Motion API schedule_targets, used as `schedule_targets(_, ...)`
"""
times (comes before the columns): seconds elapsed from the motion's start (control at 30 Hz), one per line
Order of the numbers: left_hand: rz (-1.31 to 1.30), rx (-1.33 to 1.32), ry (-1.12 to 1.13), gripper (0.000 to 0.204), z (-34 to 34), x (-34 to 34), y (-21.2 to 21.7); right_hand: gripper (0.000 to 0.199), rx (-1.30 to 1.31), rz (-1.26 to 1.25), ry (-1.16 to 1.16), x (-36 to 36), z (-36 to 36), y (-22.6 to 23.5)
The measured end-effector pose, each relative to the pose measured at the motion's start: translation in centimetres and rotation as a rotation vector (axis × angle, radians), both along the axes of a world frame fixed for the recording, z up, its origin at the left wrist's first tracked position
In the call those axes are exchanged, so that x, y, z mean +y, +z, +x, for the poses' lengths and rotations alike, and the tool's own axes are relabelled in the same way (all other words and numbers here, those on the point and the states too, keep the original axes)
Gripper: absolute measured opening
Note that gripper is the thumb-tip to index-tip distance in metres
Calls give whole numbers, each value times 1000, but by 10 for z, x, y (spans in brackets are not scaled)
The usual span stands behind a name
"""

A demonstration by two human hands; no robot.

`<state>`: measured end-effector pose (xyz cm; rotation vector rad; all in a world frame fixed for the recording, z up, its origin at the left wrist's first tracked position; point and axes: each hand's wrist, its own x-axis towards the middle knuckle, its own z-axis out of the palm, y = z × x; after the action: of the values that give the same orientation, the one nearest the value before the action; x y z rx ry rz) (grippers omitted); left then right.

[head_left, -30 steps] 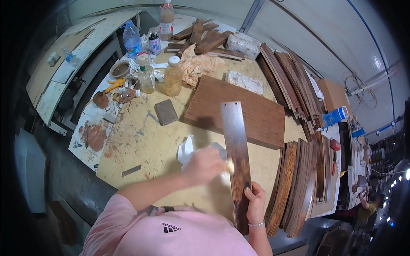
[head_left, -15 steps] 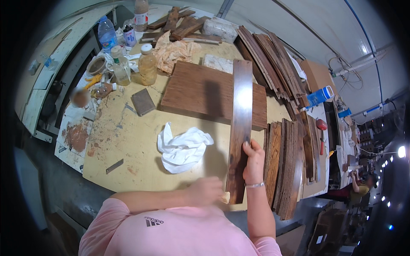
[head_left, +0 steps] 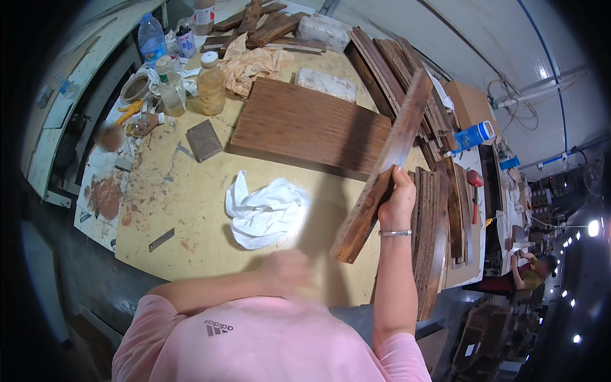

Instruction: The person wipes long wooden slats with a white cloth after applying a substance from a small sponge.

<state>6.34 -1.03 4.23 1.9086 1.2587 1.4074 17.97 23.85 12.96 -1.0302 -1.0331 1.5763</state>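
Fingers of raised right hand [head_left: 398, 202] around tilted brown board [head_left: 393, 153]; left hand [head_left: 286, 272] low, blurred, fingers unclear

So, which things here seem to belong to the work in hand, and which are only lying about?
Likely in use:
dark board, held by the right hand
white cloth, near the blurred left hand

Probably just lying about:
red-headed tool
blue bottle at right
crumpled beige cloth
grey strip
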Motion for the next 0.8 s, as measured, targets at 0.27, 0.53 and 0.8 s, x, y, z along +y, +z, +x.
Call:
schedule_targets(0.27, -83, -451, 48, 15, -21, 27, 97, 29, 652, -609, 632, -3, 8, -34)
schedule_targets(0.53, 85, -283, 29, 11, -4, 47, 90, 29, 502, -698, 655, -65, -26, -31)
schedule_targets(0.8, 80, -339, 530, 8, -99, 108, 73, 36, 235, -818, 938, -116, -19, -15)
